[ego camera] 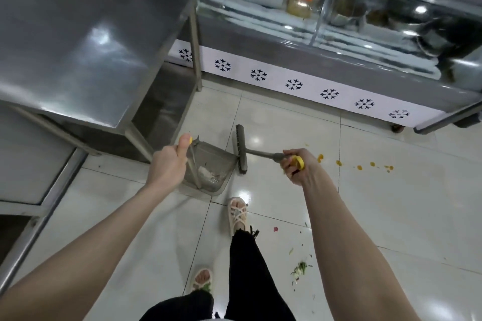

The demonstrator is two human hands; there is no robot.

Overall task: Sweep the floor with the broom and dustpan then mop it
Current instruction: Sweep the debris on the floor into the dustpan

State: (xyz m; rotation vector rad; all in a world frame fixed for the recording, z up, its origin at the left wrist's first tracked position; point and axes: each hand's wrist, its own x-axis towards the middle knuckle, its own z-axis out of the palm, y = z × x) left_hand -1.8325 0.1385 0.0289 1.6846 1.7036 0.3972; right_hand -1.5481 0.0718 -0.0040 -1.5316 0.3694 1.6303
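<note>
Two hands are working: the left hand (168, 164) is gripping the handle of the grey plastic dustpan (217, 159) resting on the pale tiled floor (391, 203), while the right hand (297, 165) is curling round the yellow-tipped handle of the grey brush-headed broom (241, 150), bristles meeting the pan's mouth. Sweeping is looking partly done: pale scraps (207, 173) are lying in the pan, but orange crumbs (360, 167) and green shreds (300, 268) are littering the tiles, and mopping is waiting.

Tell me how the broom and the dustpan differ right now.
The broom is in the right hand; the dustpan is in the left hand. The broom's head is a narrow bristle bar; the dustpan is a wide open tray holding pale debris. Both are grey with yellow handle ends.
</note>
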